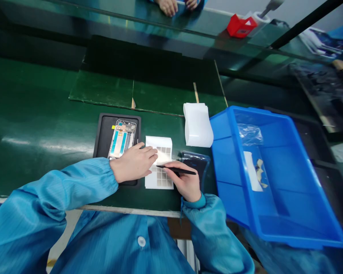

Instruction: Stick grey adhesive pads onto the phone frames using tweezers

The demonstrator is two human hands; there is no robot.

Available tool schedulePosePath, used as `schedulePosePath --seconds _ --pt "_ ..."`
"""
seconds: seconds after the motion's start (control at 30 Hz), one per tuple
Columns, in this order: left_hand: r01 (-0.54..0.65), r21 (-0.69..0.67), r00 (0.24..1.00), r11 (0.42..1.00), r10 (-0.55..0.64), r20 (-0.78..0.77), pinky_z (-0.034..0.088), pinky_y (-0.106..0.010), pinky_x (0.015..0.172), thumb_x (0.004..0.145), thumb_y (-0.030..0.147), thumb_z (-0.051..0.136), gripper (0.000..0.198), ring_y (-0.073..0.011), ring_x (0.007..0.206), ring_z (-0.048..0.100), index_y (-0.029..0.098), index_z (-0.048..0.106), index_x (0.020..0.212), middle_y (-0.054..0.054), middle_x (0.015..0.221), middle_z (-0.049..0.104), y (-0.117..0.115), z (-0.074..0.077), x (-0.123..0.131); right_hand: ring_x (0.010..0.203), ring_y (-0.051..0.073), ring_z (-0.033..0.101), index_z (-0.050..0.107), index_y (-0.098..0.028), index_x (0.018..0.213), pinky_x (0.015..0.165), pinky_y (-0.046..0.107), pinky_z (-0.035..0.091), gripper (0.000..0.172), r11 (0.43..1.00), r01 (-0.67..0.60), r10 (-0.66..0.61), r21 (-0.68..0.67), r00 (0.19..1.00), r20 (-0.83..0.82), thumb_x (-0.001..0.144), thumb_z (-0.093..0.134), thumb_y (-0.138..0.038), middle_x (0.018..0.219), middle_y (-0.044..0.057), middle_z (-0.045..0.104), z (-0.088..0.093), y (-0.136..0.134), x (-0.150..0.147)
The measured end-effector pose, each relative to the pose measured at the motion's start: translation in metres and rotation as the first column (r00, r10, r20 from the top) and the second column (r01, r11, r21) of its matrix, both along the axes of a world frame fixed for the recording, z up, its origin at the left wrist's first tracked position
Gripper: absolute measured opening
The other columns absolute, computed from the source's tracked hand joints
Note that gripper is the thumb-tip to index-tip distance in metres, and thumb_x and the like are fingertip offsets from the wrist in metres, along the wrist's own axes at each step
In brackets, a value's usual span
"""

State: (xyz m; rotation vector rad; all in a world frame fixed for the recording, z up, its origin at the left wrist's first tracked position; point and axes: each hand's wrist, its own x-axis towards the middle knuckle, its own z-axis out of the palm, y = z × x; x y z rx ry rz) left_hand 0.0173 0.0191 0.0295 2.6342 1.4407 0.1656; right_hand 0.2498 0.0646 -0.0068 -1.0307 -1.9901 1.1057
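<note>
A white sheet with rows of grey square stickers (163, 182) lies flat on the green table in front of me. My left hand (135, 161) rests on its left side, fingers stretched out across the paper. In my right hand (187, 182) is a pair of black tweezers (180, 170), gripped like a pen, with the tip at the stickers. Left of the sheet, a phone frame with blue strips and a yellow tab (121, 137) sits in a black tray (103, 131). My left wrist and sleeve cover the tray's lower part.
A stack of white sheets (198, 127) stands behind my right hand. Beside that hand lies a dark film pouch (196, 160). A large blue bin (291, 163) holding scraps is at the right. Across the table are another person's hands (168, 5) and a red box (240, 26).
</note>
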Motion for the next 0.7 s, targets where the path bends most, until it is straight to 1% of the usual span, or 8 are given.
schedulePosePath --seconds 0.2,0.3,0.37,0.4,0.47,0.53,0.6,0.7 --pt "-0.003 -0.008 0.998 1.0 0.003 0.056 0.038 -0.04 0.098 0.09 0.035 0.065 0.039 -0.0283 0.119 0.059 0.012 0.06 0.122 -0.015 0.133 0.062 0.001 -0.002 -0.001 0.075 0.021 0.073 0.075 -0.024 0.084 0.07 0.034 0.061 0.007 0.994 0.092 -0.095 -0.053 0.993 -0.069 0.081 0.079 -0.029 0.082 0.004 0.076 0.007 -0.001 0.004" --pt "0.006 -0.054 0.988 0.999 0.002 0.156 0.041 -0.038 0.098 0.092 0.017 0.057 0.028 -0.0245 0.116 0.061 0.014 0.063 0.119 -0.012 0.132 0.063 0.005 0.001 -0.007 0.076 0.021 0.072 0.076 -0.024 0.084 0.069 0.033 0.06 0.006 0.991 0.13 -0.132 -0.028 0.987 -0.094 0.081 0.079 -0.028 0.082 0.004 0.076 0.013 -0.002 0.008" --pt "-0.008 -0.114 0.964 0.993 0.038 0.264 0.042 -0.035 0.097 0.093 0.01 0.05 0.03 -0.0211 0.113 0.063 0.017 0.064 0.118 -0.008 0.129 0.065 0.007 0.006 -0.011 0.076 0.021 0.072 0.076 -0.024 0.084 0.069 0.034 0.059 0.006 0.99 0.138 -0.139 -0.016 0.986 -0.092 0.081 0.079 -0.028 0.083 0.005 0.076 0.017 -0.003 0.009" --pt "-0.015 -0.151 0.946 0.988 0.062 0.318 0.043 -0.035 0.096 0.094 0.012 0.05 0.029 -0.0205 0.111 0.063 0.019 0.065 0.118 -0.007 0.126 0.066 0.007 0.008 -0.012 0.076 0.021 0.072 0.076 -0.024 0.085 0.069 0.034 0.059 0.006 0.991 0.136 -0.136 -0.014 0.986 -0.094 0.081 0.079 -0.028 0.083 0.005 0.076 0.019 -0.004 0.009" --pt "-0.011 -0.22 0.912 0.975 0.1 0.398 0.044 -0.035 0.093 0.094 0.021 0.056 0.022 -0.0213 0.109 0.063 0.02 0.067 0.113 -0.005 0.119 0.068 0.008 0.012 -0.013 0.077 0.021 0.071 0.076 -0.024 0.085 0.071 0.034 0.059 0.006 0.993 0.112 -0.114 -0.023 0.987 -0.109 0.081 0.079 -0.027 0.082 0.004 0.075 0.022 -0.007 0.007" --pt "0.023 -0.268 0.89 0.963 0.103 0.445 0.045 -0.035 0.091 0.091 0.026 0.063 0.016 -0.0214 0.105 0.063 0.021 0.07 0.105 -0.004 0.111 0.069 0.007 0.014 -0.011 0.078 0.021 0.071 0.076 -0.025 0.086 0.072 0.034 0.059 0.006 0.996 0.074 -0.079 -0.043 0.988 -0.131 0.081 0.079 -0.025 0.082 0.004 0.075 0.025 -0.012 0.004" --pt "0.06 -0.284 0.877 0.957 0.085 0.473 0.044 -0.033 0.09 0.09 0.023 0.064 0.009 -0.0197 0.098 0.063 0.02 0.071 0.094 -0.003 0.102 0.069 0.007 0.015 -0.009 0.078 0.021 0.071 0.075 -0.025 0.086 0.072 0.034 0.059 0.007 0.997 0.057 -0.064 -0.056 0.988 -0.14 0.081 0.079 -0.025 0.082 0.004 0.075 0.027 -0.015 0.0" --pt "0.082 -0.279 0.869 0.957 0.068 0.491 0.043 -0.031 0.086 0.09 0.016 0.059 0.011 -0.0179 0.091 0.062 0.019 0.069 0.084 -0.003 0.092 0.068 0.008 0.013 -0.007 0.078 0.021 0.071 0.075 -0.025 0.086 0.072 0.035 0.059 0.007 0.994 0.096 -0.102 -0.058 0.987 -0.123 0.08 0.08 -0.026 0.083 0.004 0.076 0.028 -0.018 -0.003"
